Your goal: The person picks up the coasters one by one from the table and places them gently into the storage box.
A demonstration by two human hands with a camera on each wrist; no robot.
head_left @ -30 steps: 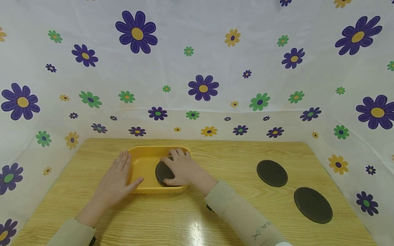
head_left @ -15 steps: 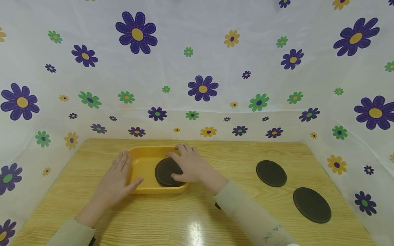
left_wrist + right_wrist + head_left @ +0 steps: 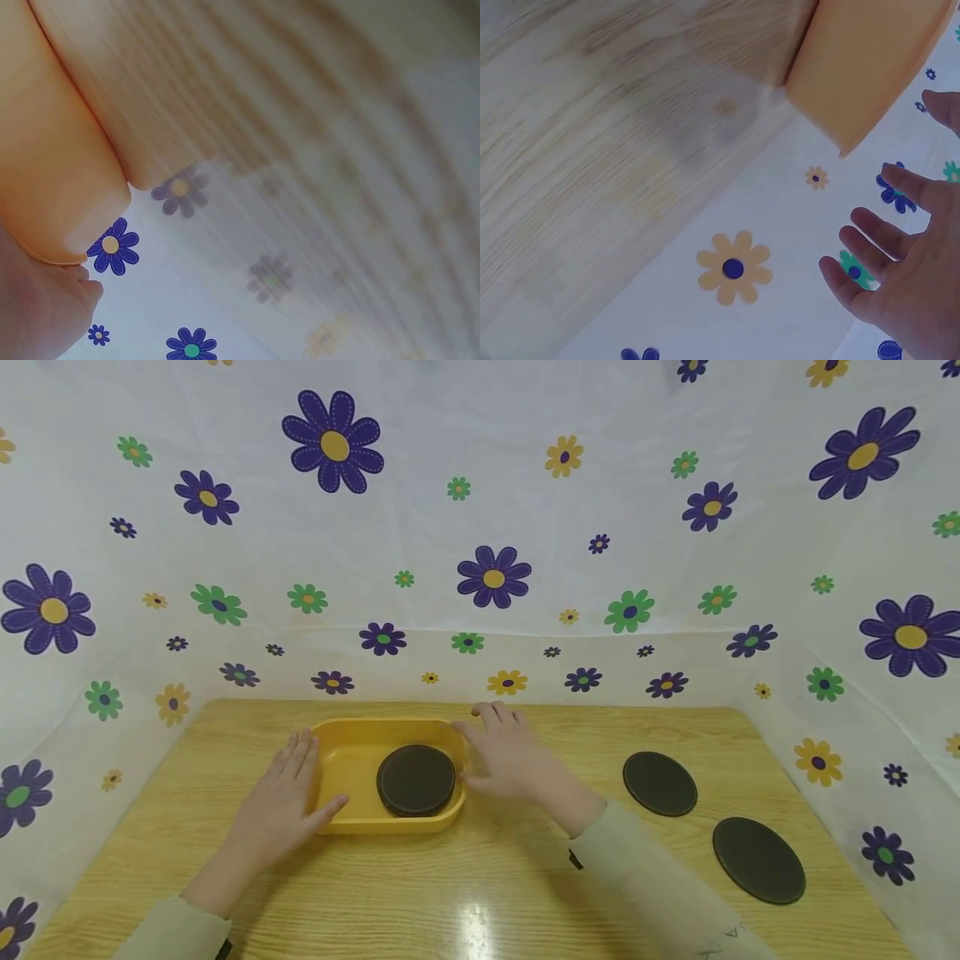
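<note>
Apparently the work stands partway: we count one dark round piece inside the tray and two more outside it. The inside disc (image 3: 416, 779) lies flat on the floor of the yellow tray (image 3: 348, 774), in its right half, with bare yellow floor to the left of it. Its edge looks thick to us, so it may be a stack of more than one; we cannot tell from this angle.

On the wooden table (image 3: 375, 893), well to the right of the tray, we note the farther disc (image 3: 660, 783) and, nearer and further right, the nearer disc (image 3: 759, 860). Both lie flat and apart from each other, with no hand on either. If the discs belong together in the tray, we judge these two to be what is left.

The left hand (image 3: 281, 797) rests along the tray's left wall, fingers straight and close together, thumb spread out over the near left corner; it grips nothing, and we take it to be steadying the tray. The right hand (image 3: 510, 762) is by the tray's right end, fingers apart and loosely bent, holding nothing. Whether its fingertips touch the rim we cannot settle. We read the inside disc as released and set down. Behind everything hangs flowered cloth (image 3: 420, 518).
</note>
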